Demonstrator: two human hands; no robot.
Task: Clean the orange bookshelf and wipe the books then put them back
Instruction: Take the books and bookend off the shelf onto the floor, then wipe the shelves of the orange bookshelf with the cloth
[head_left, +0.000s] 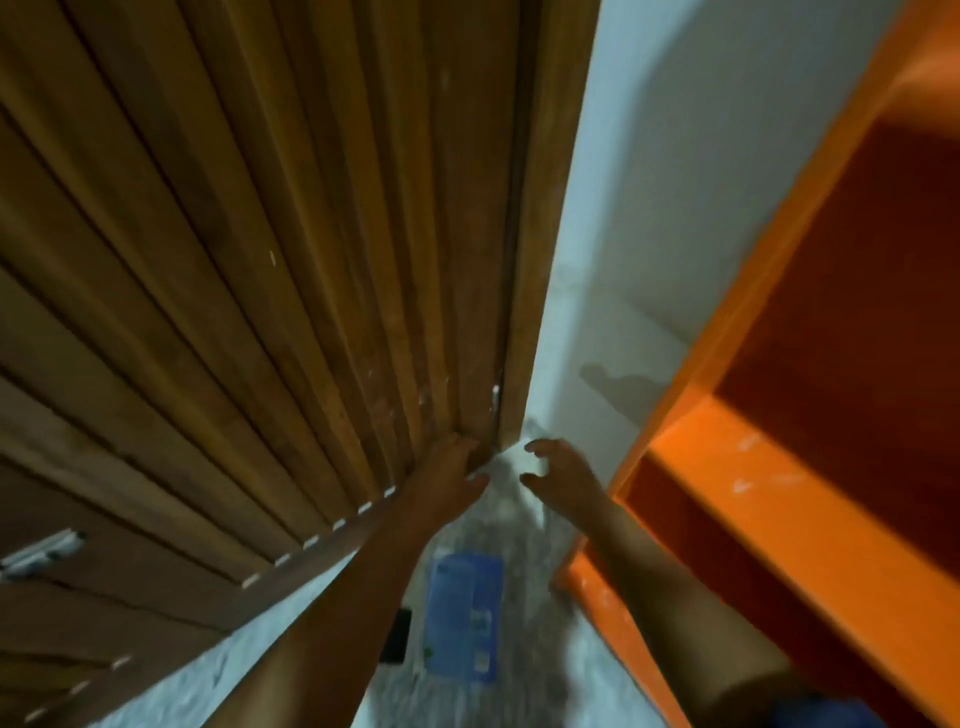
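Note:
The orange bookshelf (753, 467) stands at the right, and the shelves I can see hold nothing. Both my arms reach down into the floor corner between it and a wooden door. A small white thing, perhaps a cloth (511, 460), lies at the foot of the door frame. My left hand (452, 473) is just left of it, against the door's bottom edge, fingers apart. My right hand (561, 473) hovers just right of it, thumb and fingers spread around its edge. A flat blue-covered item (462, 613) lies on the floor below my hands. The picture is blurred.
The slatted wooden door (260, 286) fills the left side, with a metal fitting (39, 553) at the far left. A white wall (649, 234) runs between door frame and bookshelf. A small black object (397, 636) lies on the speckled floor (498, 691) beside the blue item.

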